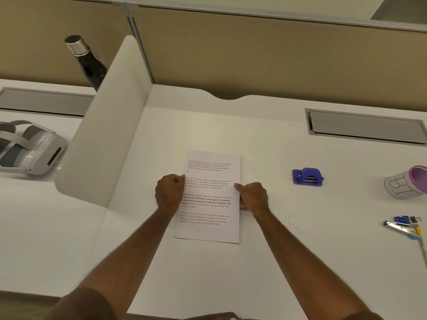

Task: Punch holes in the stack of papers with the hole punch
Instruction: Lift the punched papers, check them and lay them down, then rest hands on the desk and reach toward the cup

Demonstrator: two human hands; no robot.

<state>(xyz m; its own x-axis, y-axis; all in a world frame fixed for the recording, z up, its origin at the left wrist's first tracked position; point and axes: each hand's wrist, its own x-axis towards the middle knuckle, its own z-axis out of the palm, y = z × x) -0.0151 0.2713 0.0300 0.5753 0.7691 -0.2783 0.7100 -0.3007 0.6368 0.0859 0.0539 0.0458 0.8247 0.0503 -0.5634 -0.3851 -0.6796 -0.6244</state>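
Observation:
A stack of white printed papers point(209, 204) lies flat in the middle of the white desk point(277, 250). My left hand point(169, 191) grips its left edge about halfway up, fingers curled. On the right edge my right hand point(253, 197) pinches the stack, thumb on top. A small blue hole punch point(307, 177) sits on the desk to the right of the papers, a hand's width beyond my right hand, untouched.
A white curved divider point(104, 139) stands left of the papers. Beyond it lie a grey headset point(30, 148) and a black bottle point(86, 61). At the right are a purple-rimmed cup point(407, 182), binder clips and a staple remover point(403, 225), and a cable hatch point(365, 127).

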